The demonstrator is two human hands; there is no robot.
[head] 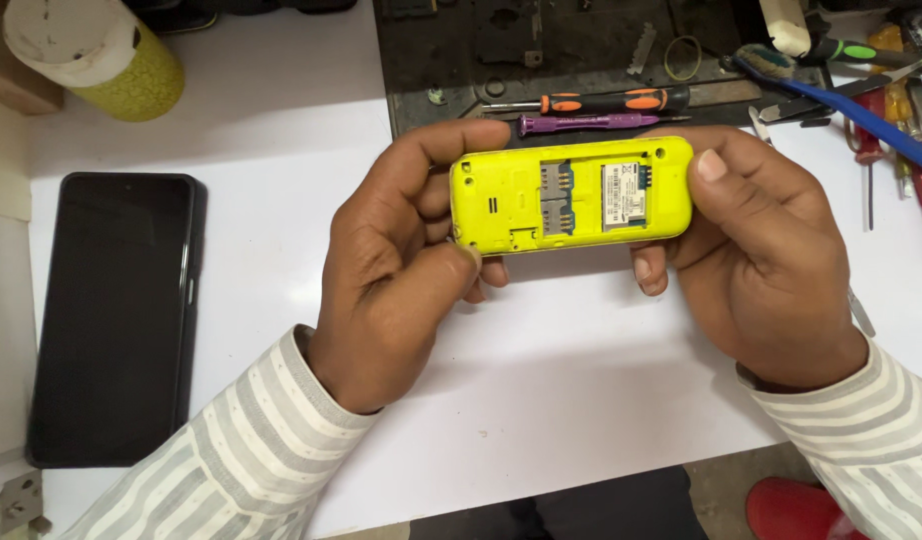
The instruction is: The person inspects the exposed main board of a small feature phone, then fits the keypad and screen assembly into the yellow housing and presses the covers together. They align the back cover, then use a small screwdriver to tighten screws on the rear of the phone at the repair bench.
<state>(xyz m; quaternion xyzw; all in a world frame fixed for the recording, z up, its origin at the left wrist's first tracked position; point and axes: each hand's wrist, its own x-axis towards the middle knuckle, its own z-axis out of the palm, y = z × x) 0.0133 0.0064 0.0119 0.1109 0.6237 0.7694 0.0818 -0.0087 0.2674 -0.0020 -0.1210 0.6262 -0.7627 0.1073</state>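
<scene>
Both hands hold a yellow phone body (571,195) level above the white bench (541,370), long axis running left to right.

Left hand (401,270): forearm enters from the lower left in a grey-and-white striped sleeve (231,460). The wrist is bent inward. The fingers (451,140) curl over the far long edge of the phone body at its left end, and the thumb (446,265) presses the near left corner. The fingers are closed on the phone body.

Right hand (771,260): forearm enters from the lower right in a matching sleeve. The thumb (716,165) lies against the right short end, nail upward. One fingertip (649,272) shows below the near long edge; the remaining fingers are hidden beneath the body. This hand is also closed on the phone body.

Phone body: bright yellow plastic, rounded corners, rear side up, back cover off. The open bay shows two metal card slots near the centre and a pale label with a green connector strip to the right. Small screw holes sit at the corners.

Beyond the fingers, on a dark mat (581,60), lie a purple screwdriver (591,122) and an orange-and-black screwdriver (601,100). Further tools (881,110) lie beyond the right thumb. Well to the left of the left hand, a black smartphone (116,315) lies flat, screen dark. A yellow-green cup (96,55) stands beyond it.
</scene>
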